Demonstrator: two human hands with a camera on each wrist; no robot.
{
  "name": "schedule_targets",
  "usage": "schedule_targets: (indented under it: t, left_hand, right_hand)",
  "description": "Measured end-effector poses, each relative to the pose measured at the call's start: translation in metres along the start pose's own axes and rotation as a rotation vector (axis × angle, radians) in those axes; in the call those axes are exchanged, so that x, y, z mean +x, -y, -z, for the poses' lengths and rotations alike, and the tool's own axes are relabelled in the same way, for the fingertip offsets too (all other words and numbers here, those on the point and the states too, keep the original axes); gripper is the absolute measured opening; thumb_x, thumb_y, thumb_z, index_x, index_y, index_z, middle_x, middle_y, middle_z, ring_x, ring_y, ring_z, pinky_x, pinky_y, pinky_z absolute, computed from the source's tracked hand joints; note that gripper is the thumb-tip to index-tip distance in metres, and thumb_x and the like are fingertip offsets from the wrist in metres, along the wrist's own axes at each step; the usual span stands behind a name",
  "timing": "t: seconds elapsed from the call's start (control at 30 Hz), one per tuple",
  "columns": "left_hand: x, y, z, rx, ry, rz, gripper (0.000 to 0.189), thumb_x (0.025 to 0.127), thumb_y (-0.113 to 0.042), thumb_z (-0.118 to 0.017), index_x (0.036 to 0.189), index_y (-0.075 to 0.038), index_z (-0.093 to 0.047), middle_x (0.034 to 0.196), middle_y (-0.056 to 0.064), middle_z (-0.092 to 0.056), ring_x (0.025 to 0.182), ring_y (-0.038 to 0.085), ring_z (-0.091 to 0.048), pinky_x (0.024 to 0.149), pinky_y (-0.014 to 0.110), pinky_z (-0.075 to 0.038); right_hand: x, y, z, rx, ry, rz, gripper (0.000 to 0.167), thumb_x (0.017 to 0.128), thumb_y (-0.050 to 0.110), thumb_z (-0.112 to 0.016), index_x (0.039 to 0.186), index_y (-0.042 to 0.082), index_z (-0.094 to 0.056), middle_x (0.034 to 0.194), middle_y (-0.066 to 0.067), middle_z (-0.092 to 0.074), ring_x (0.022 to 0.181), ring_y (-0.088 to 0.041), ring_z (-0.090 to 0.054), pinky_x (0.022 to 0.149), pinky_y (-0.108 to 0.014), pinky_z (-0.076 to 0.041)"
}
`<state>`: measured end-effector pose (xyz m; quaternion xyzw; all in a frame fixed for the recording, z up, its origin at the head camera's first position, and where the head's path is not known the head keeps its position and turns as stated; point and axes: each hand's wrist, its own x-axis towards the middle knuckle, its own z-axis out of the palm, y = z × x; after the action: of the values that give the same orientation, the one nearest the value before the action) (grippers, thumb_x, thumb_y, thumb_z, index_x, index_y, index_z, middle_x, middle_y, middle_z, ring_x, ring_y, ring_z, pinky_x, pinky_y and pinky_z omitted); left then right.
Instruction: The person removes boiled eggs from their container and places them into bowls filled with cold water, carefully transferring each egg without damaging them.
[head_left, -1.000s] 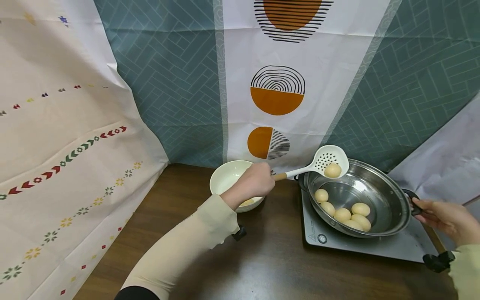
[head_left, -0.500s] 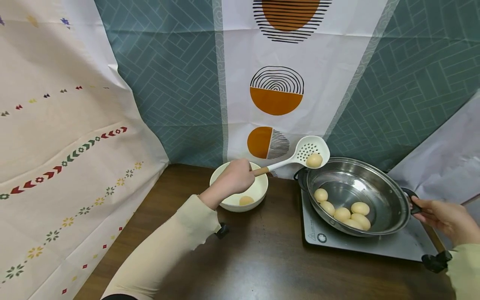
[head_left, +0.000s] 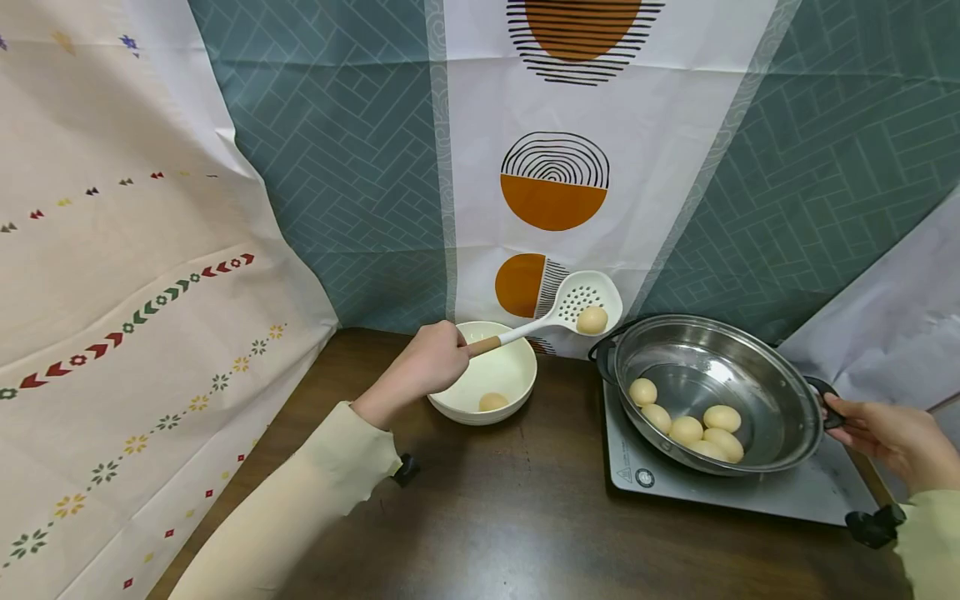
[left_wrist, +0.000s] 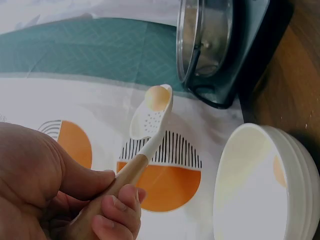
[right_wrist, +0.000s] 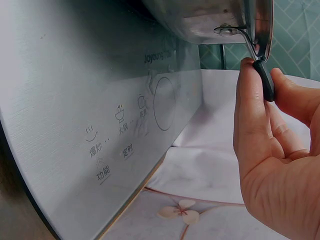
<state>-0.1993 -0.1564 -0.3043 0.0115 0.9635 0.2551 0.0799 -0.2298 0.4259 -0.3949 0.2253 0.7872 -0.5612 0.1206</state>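
My left hand (head_left: 427, 360) grips the wooden handle of a white slotted spoon (head_left: 576, 298), seen from close up in the left wrist view. One pale yellow, egg-like ball (head_left: 592, 320) lies in the spoon's head, which is held up between bowl and pot. Below the handle stands a cream bowl (head_left: 520, 363) with one similar ball (head_left: 492, 402) inside. On the right, my right hand (head_left: 896, 437) pinches the black side handle (right_wrist: 266, 80) of a steel pot (head_left: 780, 425). Several more such balls (head_left: 686, 430) are gathered at the pot's near left side.
The pot sits on a flat grey induction cooktop (head_left: 750, 497) with printed touch controls. A dark wooden table (head_left: 480, 517) carries everything. Patterned cloth (head_left: 360, 167) hangs right behind the bowl and pot, and a cream embroidered cloth (head_left: 150, 275) closes the left side.
My left hand has carried the slotted spoon and its ball leftward, from over the pot's rim toward the bowl, uncovering more of the bowl. My right hand stays on the pot handle.
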Motion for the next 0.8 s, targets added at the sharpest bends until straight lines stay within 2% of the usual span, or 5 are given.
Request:
schedule_targets:
  t: [0.23, 0.37, 0.47, 0.63, 0.8]
  left_hand:
    - [-0.008, 0.019, 0.008, -0.015, -0.006, 0.016, 0.025, 0.094, -0.024, -0.051, 0.087, -0.008, -0.069, 0.066, 0.005, -0.057, 0.051, 0.016, -0.049, 0.045, 0.026, -0.040]
    - [-0.012, 0.031, 0.012, -0.024, -0.004, 0.023, 0.025, 0.094, -0.024, -0.051, 0.087, -0.009, -0.069, 0.063, 0.004, -0.055, 0.049, 0.015, -0.046, 0.044, 0.025, -0.037]
    - [-0.015, 0.041, 0.015, -0.022, -0.013, 0.031, 0.024, 0.094, -0.024, -0.051, 0.086, -0.009, -0.069, 0.061, 0.003, -0.053, 0.048, 0.015, -0.045, 0.044, 0.025, -0.035]
    - [-0.022, 0.057, 0.021, -0.020, -0.018, 0.057, 0.022, 0.092, -0.019, -0.051, 0.087, -0.008, -0.069, 0.058, 0.002, -0.049, 0.046, 0.014, -0.039, 0.042, 0.025, -0.031]
    - [-0.028, 0.074, 0.025, -0.014, -0.024, 0.079, 0.022, 0.092, -0.017, -0.051, 0.088, -0.006, -0.069, 0.060, 0.003, -0.051, 0.047, 0.014, -0.041, 0.043, 0.025, -0.034]
  right_hand:
    - [0.004, -0.003, 0.002, -0.022, -0.021, 0.006, 0.026, 0.092, 0.033, -0.056, 0.066, 0.030, -0.059, 0.066, 0.013, -0.061, 0.061, -0.007, -0.065, 0.065, -0.029, -0.056]
    - [0.015, -0.010, 0.004, -0.006, -0.061, 0.020, 0.020, 0.089, 0.034, -0.060, 0.074, 0.021, -0.061, 0.064, 0.012, -0.061, 0.061, -0.009, -0.065, 0.063, -0.030, -0.056]
    - [0.021, -0.014, 0.006, -0.013, -0.063, 0.030, 0.019, 0.087, 0.037, -0.063, 0.079, 0.020, -0.061, 0.065, 0.013, -0.062, 0.062, -0.008, -0.065, 0.064, -0.029, -0.056]
    - [0.011, -0.008, 0.003, -0.018, -0.030, 0.018, 0.025, 0.092, 0.031, -0.056, 0.067, 0.031, -0.059, 0.065, 0.014, -0.062, 0.062, -0.007, -0.065, 0.064, -0.028, -0.056]
    - [0.005, 0.000, -0.001, 0.000, -0.023, 0.008, 0.027, 0.090, 0.032, -0.059, 0.064, 0.031, -0.060, 0.064, 0.013, -0.062, 0.061, -0.007, -0.065, 0.063, -0.028, -0.056]
